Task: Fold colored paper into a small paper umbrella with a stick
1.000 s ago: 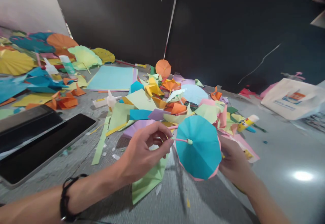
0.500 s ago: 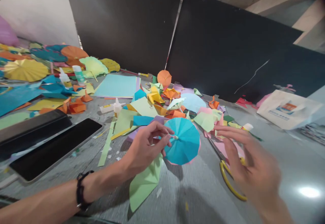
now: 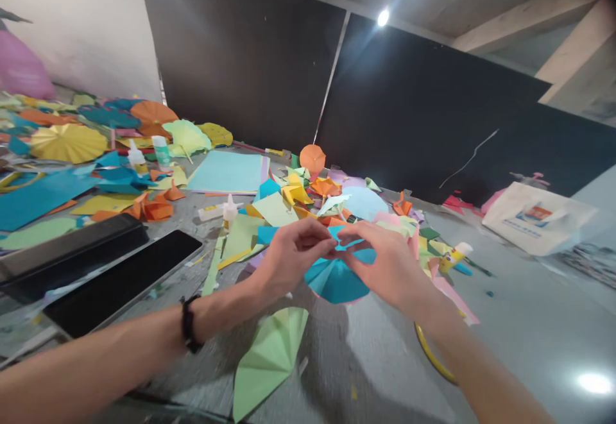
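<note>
A blue pleated paper umbrella [image 3: 337,281] with a pink edge beneath is held above the table, partly covered by my hands. My left hand [image 3: 301,251] has its thumb and fingers pinched at the umbrella's middle. From the other side my right hand [image 3: 385,260] curls in, thumb and forefinger closing on the same spot; the small part between the fingertips is hard to make out. Below the left wrist lies a folded light green paper piece [image 3: 272,356]. The yellow handle [image 3: 433,356] of the scissors shows under my right forearm.
Colored paper scraps [image 3: 274,209] pile up beyond my hands. A phone [image 3: 125,279] and a dark case [image 3: 77,263] lie at left. Glue bottles [image 3: 230,211], a glue stick [image 3: 455,257], finished paper umbrellas [image 3: 70,144] and a white bag [image 3: 536,219] stand around. A black panel [image 3: 250,58] closes the back.
My right hand has moved left from beside the scissors to the umbrella's middle, meeting my left hand. The umbrella has tilted, and the view has shifted slightly upward.
</note>
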A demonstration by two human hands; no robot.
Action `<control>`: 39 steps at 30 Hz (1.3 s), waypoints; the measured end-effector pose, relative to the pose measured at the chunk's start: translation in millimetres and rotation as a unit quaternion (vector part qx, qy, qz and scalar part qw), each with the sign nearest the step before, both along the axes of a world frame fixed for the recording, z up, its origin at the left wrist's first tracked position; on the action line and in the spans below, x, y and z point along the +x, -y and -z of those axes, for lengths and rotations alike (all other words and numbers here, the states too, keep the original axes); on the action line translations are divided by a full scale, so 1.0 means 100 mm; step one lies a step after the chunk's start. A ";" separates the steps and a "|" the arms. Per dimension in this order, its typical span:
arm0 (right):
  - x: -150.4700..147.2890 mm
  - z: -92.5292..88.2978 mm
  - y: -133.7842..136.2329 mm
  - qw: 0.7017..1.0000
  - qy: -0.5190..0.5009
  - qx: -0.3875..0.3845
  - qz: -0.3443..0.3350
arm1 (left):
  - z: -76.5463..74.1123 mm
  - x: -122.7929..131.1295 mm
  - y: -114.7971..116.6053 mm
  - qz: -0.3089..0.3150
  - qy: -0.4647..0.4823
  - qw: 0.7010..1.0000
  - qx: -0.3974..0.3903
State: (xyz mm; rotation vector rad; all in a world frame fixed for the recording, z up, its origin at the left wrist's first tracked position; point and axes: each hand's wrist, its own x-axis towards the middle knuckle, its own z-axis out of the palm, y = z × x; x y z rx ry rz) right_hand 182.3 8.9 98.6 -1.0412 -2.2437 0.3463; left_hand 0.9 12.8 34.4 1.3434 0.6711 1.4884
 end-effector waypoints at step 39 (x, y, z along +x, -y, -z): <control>0.34 -0.49 -0.05 0.984 -0.179 -0.004 -0.006 | -0.77 0.34 -0.30 -0.020 -0.071 0.984 0.162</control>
